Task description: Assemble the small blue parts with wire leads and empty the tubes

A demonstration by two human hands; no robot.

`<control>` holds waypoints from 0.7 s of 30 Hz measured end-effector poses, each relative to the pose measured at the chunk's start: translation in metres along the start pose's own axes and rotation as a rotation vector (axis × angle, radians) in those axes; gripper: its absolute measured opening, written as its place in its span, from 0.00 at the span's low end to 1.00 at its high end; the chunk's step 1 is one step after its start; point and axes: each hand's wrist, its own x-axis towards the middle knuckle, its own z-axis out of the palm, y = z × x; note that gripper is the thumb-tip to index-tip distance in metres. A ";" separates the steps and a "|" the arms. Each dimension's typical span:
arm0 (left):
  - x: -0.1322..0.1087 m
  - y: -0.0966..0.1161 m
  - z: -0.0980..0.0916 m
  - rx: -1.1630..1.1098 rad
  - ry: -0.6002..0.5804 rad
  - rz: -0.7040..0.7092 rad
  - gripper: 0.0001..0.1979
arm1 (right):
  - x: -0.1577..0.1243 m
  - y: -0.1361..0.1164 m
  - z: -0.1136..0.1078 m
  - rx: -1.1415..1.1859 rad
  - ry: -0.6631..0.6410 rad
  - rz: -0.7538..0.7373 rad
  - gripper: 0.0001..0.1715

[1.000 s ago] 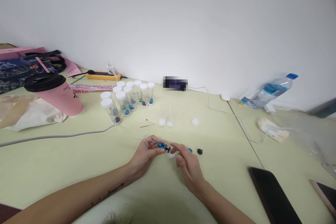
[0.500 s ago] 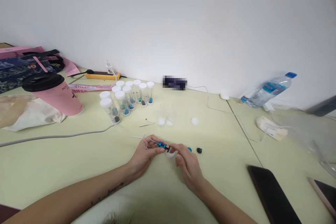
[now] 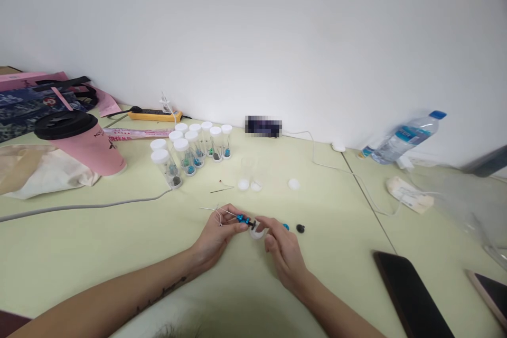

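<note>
Pinching a small blue-and-black piece [image 3: 243,219] between thumb and fingers, the left hand [image 3: 214,237] is over the middle of the bench [image 3: 328,200], its forearm slanting in from the left front corner. The right hand [image 3: 287,248] faces it, the forearm coming in from the right side of the front edge; its thumb stands apart from the extended index finger, whose tip is just beside the piece's black end (whether they touch, I cannot tell). Bright blue along its body and ending in a flat black disc, the piece slopes down toward the right, and thin bent metal wire [image 3: 208,208] sticks out past the left hand on the other side. Below the disc shows a round white object [image 3: 257,233], partly hidden. A blue part [image 3: 285,227] and a black part [image 3: 300,228] lie just beyond the right hand. Toward the bench's back edge, left of centre, white-lidded clear tubes [image 3: 190,162] stand clustered.
</note>
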 end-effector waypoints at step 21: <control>0.000 0.000 -0.002 0.027 -0.021 0.008 0.11 | 0.000 0.001 0.000 0.002 -0.011 -0.009 0.21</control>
